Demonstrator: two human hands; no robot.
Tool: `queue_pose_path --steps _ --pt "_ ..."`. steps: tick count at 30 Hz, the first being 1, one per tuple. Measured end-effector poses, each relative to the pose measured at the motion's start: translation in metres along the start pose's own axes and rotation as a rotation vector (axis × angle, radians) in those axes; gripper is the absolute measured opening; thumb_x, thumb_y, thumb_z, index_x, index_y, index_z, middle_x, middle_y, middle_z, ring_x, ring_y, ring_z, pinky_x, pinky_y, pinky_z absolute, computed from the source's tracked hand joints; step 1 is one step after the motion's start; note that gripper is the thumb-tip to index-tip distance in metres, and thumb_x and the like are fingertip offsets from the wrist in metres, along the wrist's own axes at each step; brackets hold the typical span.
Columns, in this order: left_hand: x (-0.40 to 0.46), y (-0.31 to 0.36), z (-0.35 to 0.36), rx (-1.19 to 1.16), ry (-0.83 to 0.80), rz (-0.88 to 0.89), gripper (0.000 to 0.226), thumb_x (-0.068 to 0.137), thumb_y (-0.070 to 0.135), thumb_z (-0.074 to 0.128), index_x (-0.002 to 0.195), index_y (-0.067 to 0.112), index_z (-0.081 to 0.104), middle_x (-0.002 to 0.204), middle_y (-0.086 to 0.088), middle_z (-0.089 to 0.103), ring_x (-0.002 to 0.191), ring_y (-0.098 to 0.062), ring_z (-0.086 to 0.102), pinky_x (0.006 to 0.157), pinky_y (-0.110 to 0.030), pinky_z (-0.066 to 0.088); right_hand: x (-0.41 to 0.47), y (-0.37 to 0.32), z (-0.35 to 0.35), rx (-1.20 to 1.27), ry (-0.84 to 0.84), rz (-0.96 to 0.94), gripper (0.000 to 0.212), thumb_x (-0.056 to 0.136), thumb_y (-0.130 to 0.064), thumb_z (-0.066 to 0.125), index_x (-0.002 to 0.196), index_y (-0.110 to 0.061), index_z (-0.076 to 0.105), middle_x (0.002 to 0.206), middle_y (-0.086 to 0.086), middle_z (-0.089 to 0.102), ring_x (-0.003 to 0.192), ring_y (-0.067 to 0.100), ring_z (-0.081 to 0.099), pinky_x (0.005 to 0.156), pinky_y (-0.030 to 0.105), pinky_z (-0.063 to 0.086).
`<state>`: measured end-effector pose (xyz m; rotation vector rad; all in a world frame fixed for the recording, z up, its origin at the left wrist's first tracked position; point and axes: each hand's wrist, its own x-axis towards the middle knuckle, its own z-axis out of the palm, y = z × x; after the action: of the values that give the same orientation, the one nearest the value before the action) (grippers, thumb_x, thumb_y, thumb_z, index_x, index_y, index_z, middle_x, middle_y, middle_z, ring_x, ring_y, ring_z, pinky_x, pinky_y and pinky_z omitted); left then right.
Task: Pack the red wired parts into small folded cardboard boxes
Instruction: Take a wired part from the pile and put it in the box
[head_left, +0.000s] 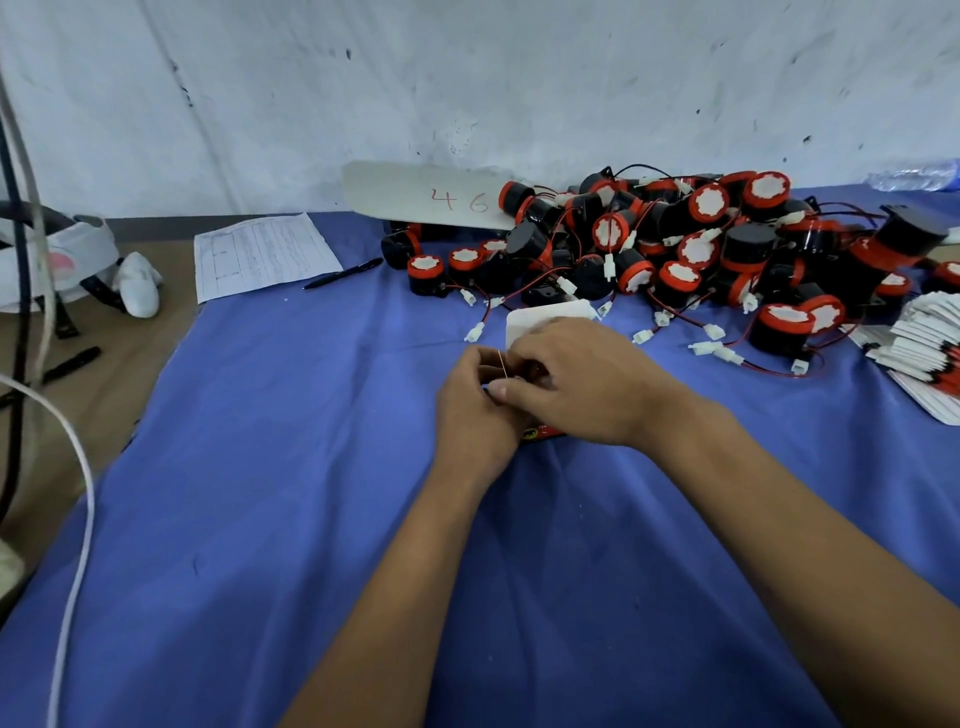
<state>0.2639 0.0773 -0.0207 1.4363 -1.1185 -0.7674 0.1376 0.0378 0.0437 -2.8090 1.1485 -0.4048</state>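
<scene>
Your left hand (475, 410) and right hand (576, 384) meet over one small box (545, 317), fingers curled on it, its white flap standing open on the far side; whether a part is inside, I cannot tell; the pile of red wired parts (675, 244) lies beyond, nearer your right; flat boxes (919, 343) far right

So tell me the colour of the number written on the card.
Red, on the pale card against the wall; head view.
</scene>
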Motion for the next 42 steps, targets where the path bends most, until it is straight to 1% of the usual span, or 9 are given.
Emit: queue_pose_path --steps 2,7,13,20,26,30,35,38,42 --pt "0.000 -0.002 -0.001 -0.002 -0.004 0.013 0.032 0.067 0.024 0.073 0.097 0.017 0.061 0.092 -0.003 0.074 0.084 -0.022 0.072 0.070 -0.043 0.062 0.001 0.000 0.001 -0.010 -0.011 0.000 0.039 0.098 -0.050 0.051 0.083 -0.020 0.069 0.081 -0.002 0.063 0.085 0.018 0.056 0.070 0.039 0.046" --pt "0.002 -0.005 -0.003 -0.023 -0.038 0.042 0.031 0.079 0.001 0.079 0.101 0.015 0.062 0.098 -0.005 0.074 0.087 -0.027 0.073 0.076 -0.051 0.062 0.000 0.009 0.005 0.193 0.037 -0.035 0.033 0.097 -0.038 0.064 0.076 -0.015 0.074 0.074 0.004 0.063 0.078 0.023 0.056 0.070 0.044 0.045" --pt "0.004 -0.006 -0.018 -0.073 -0.217 0.048 0.041 0.079 0.012 0.088 0.112 0.018 0.065 0.110 0.004 0.073 0.088 -0.033 0.071 0.081 -0.048 0.063 -0.008 0.024 0.007 0.495 0.118 0.084 0.016 0.088 -0.030 0.077 0.076 -0.020 0.081 0.067 -0.003 0.070 0.062 0.013 0.060 0.053 0.021 0.042" --pt "0.009 -0.011 -0.027 -0.076 -0.308 0.058 0.049 0.078 0.002 0.088 0.117 0.019 0.066 0.113 0.009 0.073 0.077 -0.016 0.067 0.079 -0.035 0.063 -0.009 0.024 0.004 0.471 0.091 0.085 0.007 0.080 -0.018 0.085 0.083 -0.017 0.079 0.074 -0.009 0.074 0.070 0.000 0.069 0.065 0.013 0.052" --pt "0.012 -0.014 -0.027 -0.086 -0.320 0.064 0.051 0.078 0.000 0.087 0.120 0.018 0.066 0.114 0.005 0.074 0.078 -0.016 0.068 0.079 -0.031 0.061 -0.013 0.016 0.007 0.239 0.167 0.060 0.005 0.082 -0.019 0.081 0.079 -0.021 0.077 0.075 -0.007 0.067 0.070 0.009 0.059 0.067 0.027 0.049" --pt "0.012 -0.015 -0.027 -0.079 -0.311 0.081 0.053 0.077 0.001 0.088 0.121 0.019 0.066 0.113 0.001 0.074 0.085 -0.026 0.070 0.083 -0.035 0.063 -0.011 0.006 0.013 0.171 0.221 0.017 0.007 0.084 -0.020 0.076 0.077 -0.018 0.077 0.072 0.000 0.063 0.075 0.016 0.054 0.069 0.034 0.043" --pt "0.011 -0.015 -0.026 -0.094 -0.315 0.067 0.054 0.076 0.000 0.089 0.121 0.018 0.066 0.114 0.000 0.074 0.082 -0.028 0.068 0.082 -0.037 0.063 -0.010 0.012 0.009 0.148 0.079 -0.043 0.010 0.093 -0.021 0.069 0.092 -0.018 0.078 0.087 0.001 0.066 0.088 0.019 0.055 0.079 0.033 0.041" --pt "0.011 -0.014 -0.025 -0.086 -0.314 0.073 0.054 0.076 0.001 0.089 0.121 0.019 0.066 0.114 0.002 0.074 0.080 -0.025 0.068 0.082 -0.039 0.064 -0.011 0.015 0.006 0.178 0.080 -0.040 0.010 0.092 -0.016 0.069 0.090 -0.016 0.079 0.084 0.000 0.069 0.080 0.018 0.059 0.071 0.029 0.042" --pt "0.010 -0.014 -0.026 -0.064 -0.304 0.098 0.050 0.076 0.003 0.089 0.117 0.020 0.067 0.110 0.003 0.075 0.090 -0.033 0.070 0.083 -0.038 0.063 -0.012 0.008 0.011 0.322 0.229 0.050 0.014 0.088 -0.022 0.074 0.076 -0.015 0.077 0.071 -0.004 0.072 0.067 0.014 0.064 0.066 0.035 0.050"
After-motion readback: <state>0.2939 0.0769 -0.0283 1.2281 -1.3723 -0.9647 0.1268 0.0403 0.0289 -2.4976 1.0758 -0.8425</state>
